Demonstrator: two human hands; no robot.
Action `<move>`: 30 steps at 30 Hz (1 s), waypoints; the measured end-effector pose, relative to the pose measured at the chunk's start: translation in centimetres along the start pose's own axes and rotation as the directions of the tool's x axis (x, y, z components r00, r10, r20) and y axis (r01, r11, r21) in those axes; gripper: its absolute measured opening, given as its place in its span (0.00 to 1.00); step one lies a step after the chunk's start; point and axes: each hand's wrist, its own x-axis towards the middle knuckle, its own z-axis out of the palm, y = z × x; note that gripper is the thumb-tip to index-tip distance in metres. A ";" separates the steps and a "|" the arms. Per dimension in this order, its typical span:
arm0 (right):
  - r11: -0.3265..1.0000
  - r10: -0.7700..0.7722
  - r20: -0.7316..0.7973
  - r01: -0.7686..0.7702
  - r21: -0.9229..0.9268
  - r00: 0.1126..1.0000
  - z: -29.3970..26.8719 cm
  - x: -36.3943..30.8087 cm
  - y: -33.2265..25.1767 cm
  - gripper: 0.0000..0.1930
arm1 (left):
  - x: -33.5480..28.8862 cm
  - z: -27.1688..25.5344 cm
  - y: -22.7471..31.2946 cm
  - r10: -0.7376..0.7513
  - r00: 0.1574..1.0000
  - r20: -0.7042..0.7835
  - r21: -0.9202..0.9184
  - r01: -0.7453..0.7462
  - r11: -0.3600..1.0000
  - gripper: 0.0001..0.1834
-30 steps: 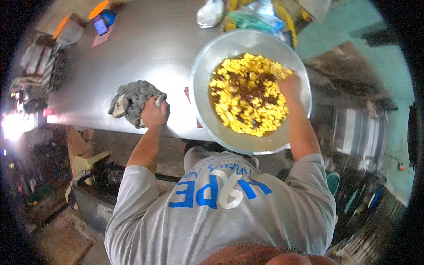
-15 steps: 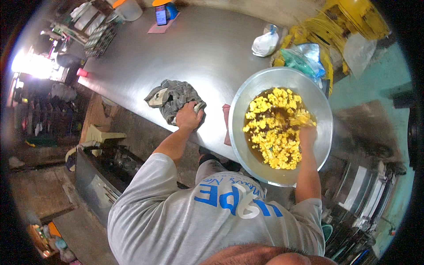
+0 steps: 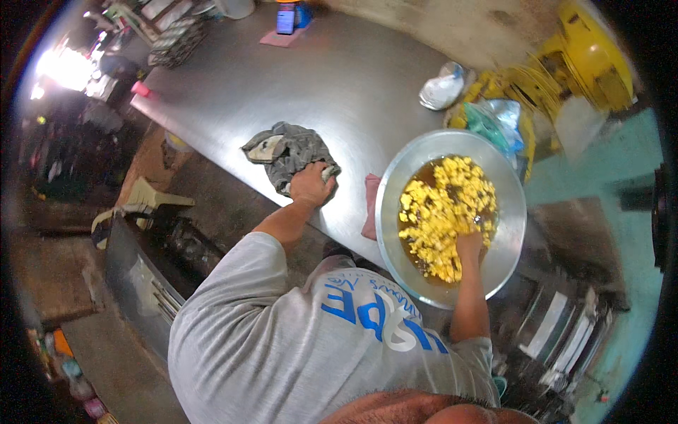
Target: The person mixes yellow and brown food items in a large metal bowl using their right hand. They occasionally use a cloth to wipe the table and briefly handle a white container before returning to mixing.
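The right hand (image 3: 468,246) has moved within the bowl (image 3: 510,226), from about 4 o'clock to about 5; the left hand (image 3: 311,185) has stayed on the grey cloth (image 3: 300,145); the view has shifted too.

The right fingers are sunk among the yellow pieces (image 3: 445,205), so I cannot tell whether they are spread or closed; the left fingers lie over the cloth's near side, the thumb apart towards 3 o'clock; whether they pinch a fold, I cannot tell.

The pieces sit in brown liquid (image 3: 424,175) in the middle of the bowl; the bowl stands at the table's (image 3: 367,78) near right end. Counting from the bowl, the grey cloth lies crumpled at 10 o'clock; a red cloth (image 3: 371,206) is just beside the rim at 9; a white bag (image 3: 442,89) is at 12, a green bag (image 3: 487,124) at 1; a phone (image 3: 285,20) is at 11, well apart.
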 end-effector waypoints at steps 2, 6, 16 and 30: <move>0.970 -0.024 -0.103 -0.002 -0.242 0.994 2.0 2.0 1.9 0.21 | -0.1 -0.7 0.6 0.022 1.000 -0.014 -0.032 -0.022 0.999 0.23; 0.876 0.457 -0.227 -0.391 0.282 0.860 -4.4 0.5 -0.8 0.20 | -0.6 -0.1 -0.8 -0.045 0.999 -0.015 -0.063 0.044 0.997 0.24; 0.942 0.217 0.072 -0.228 0.244 0.973 -0.3 -0.7 -4.9 0.17 | 0.6 0.6 -1.0 0.033 0.997 0.064 -0.013 -0.032 0.999 0.25; 0.888 0.308 -0.100 -0.248 0.388 0.946 -4.6 -1.0 -9.2 0.14 | 0.9 1.1 -1.8 0.083 0.997 0.009 -0.104 -0.082 0.991 0.23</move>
